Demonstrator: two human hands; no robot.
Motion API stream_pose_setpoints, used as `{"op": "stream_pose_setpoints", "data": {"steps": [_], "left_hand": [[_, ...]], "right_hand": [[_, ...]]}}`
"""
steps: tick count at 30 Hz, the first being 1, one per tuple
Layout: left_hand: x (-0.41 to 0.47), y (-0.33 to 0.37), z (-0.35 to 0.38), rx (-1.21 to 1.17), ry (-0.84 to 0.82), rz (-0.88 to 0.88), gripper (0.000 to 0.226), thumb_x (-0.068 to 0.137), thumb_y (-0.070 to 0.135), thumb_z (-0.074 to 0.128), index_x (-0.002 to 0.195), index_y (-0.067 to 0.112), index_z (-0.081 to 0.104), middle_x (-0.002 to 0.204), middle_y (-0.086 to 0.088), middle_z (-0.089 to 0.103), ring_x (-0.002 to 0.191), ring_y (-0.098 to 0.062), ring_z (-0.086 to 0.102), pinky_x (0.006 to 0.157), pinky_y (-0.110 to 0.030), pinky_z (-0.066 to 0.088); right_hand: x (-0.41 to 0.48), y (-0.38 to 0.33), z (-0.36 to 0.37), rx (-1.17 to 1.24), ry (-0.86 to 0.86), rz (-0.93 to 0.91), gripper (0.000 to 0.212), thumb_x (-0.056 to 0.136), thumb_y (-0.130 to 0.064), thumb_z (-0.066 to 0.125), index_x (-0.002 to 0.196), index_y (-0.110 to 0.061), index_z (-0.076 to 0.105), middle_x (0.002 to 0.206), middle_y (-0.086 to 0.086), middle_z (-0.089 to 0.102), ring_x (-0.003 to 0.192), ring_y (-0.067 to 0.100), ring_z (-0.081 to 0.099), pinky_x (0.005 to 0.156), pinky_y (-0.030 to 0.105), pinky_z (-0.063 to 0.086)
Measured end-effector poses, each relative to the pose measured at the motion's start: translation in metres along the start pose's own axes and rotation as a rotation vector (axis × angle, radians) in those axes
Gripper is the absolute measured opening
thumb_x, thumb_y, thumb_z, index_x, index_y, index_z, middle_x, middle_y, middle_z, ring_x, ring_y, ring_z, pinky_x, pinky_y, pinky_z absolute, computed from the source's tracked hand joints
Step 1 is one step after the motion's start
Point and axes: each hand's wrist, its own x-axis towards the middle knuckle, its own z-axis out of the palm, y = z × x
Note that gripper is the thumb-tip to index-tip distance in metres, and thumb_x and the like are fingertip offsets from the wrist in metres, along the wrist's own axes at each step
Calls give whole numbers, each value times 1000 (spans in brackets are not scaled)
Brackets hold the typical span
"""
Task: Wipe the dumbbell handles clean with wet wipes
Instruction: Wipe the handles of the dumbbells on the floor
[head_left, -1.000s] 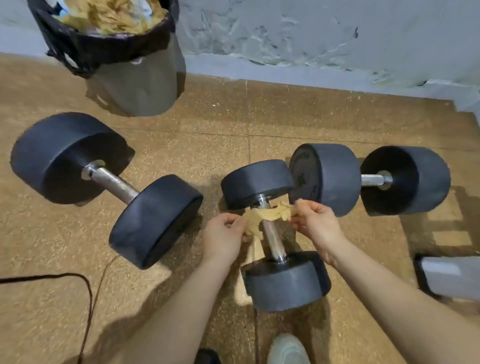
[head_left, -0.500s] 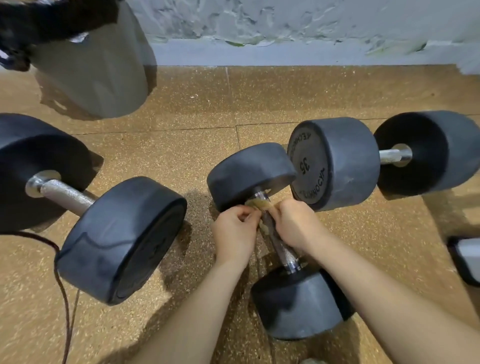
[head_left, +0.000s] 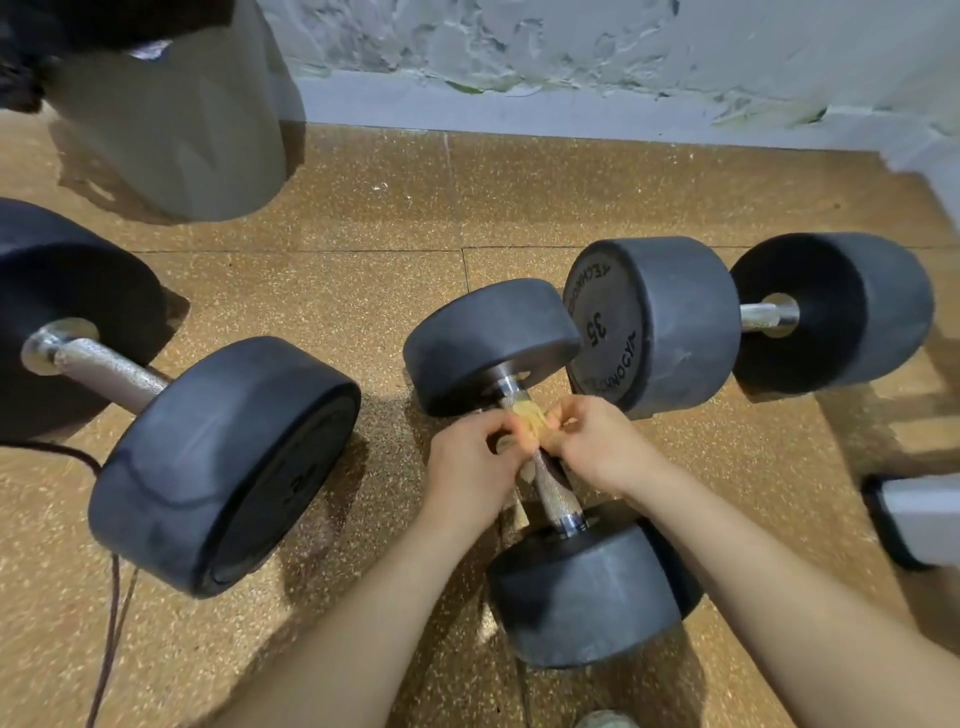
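Observation:
A small dark dumbbell (head_left: 493, 343) lies in the middle of the floor with its knurled metal handle (head_left: 553, 491) pointing toward me. A yellowish wet wipe (head_left: 529, 423) is wrapped over the far end of that handle. My left hand (head_left: 470, 467) pinches the wipe from the left, and my right hand (head_left: 597, 447) pinches it from the right, both pressed against the handle. A big dumbbell (head_left: 218, 467) lies at the left. Another one marked 35 (head_left: 654, 327) lies at the right.
A grey bin (head_left: 171, 119) with a black liner stands at the back left by the wall. A dark cord (head_left: 111, 613) runs along the floor at the left. A white and black object (head_left: 914, 519) sits at the right edge. A shoe tip (head_left: 605, 719) shows at the bottom.
My hands came together from spread apart and folded the wipe around the handle near the far weight. The view moved closer and lower.

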Motion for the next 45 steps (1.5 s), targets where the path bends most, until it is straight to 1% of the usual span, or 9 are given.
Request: {"op": "stream_pose_setpoints", "data": {"steps": [7, 11, 14, 18, 24, 28, 33, 39, 45], "left_hand": [[-22, -1, 4, 190, -311, 49, 12, 89, 27, 64, 89, 25, 76, 80, 11, 68, 78, -6, 60, 69, -18, 45], [-25, -3, 0, 89, -456, -47, 17, 90, 21, 62, 86, 28, 77, 73, 16, 64, 69, -2, 55, 61, -18, 40], [-27, -4, 5, 94, -399, -60, 11, 88, 22, 68, 91, 27, 77, 80, 15, 68, 73, 0, 59, 65, -18, 44], [-27, -2, 12, 128, -205, -44, 7, 80, 29, 77, 87, 29, 77, 81, 17, 71, 73, 5, 62, 70, -17, 52], [-23, 8, 15, -22, 107, -69, 12, 82, 21, 73, 79, 27, 63, 65, 10, 64, 63, 1, 60, 63, -21, 48], [-31, 0, 18, 90, -2, -31, 10, 79, 23, 77, 73, 29, 71, 76, 14, 69, 76, -2, 62, 74, -23, 51], [-29, -2, 12, 169, -300, -58, 5, 76, 25, 81, 76, 29, 78, 80, 17, 72, 81, 1, 63, 82, -24, 51], [-21, -4, 14, 204, -253, -56, 12, 75, 21, 82, 70, 27, 74, 79, 14, 69, 78, -1, 61, 75, -21, 48], [-12, -12, 11, -138, 93, -188, 10, 89, 17, 67, 81, 24, 67, 83, 4, 68, 79, -14, 65, 72, -28, 54]], "right_hand": [[-25, -4, -10, -214, -11, -73, 27, 86, -48, 66, 79, -22, 66, 70, -5, 68, 66, 9, 62, 59, 25, 45], [-31, -4, -2, -321, 37, -83, 17, 83, -36, 73, 76, -25, 62, 73, -8, 67, 67, 13, 61, 60, 23, 44], [-34, 2, -1, -455, 56, -72, 15, 79, -23, 72, 71, -28, 62, 78, -12, 65, 77, 13, 60, 68, 22, 44], [-19, 11, -19, -285, -77, 55, 19, 75, -11, 73, 65, -26, 69, 70, -11, 67, 74, 12, 63, 69, 26, 51], [-17, 16, -8, -137, 93, -77, 8, 83, -27, 67, 84, -27, 59, 84, -7, 66, 77, 16, 61, 67, 28, 47], [-25, 14, -12, -176, -41, -91, 22, 75, -43, 77, 76, -24, 66, 74, -9, 68, 72, 9, 63, 63, 25, 49], [-25, 6, -21, -457, -173, -63, 7, 74, -25, 78, 79, -22, 73, 78, -7, 69, 77, 12, 64, 69, 26, 53], [-19, 2, -20, -473, -301, -17, 10, 70, -14, 76, 80, -16, 75, 75, -2, 70, 70, 15, 61, 65, 26, 52], [-9, 12, -14, 17, 108, -88, 21, 76, 1, 68, 66, -17, 69, 68, -4, 70, 69, 8, 66, 74, 31, 57]]}}
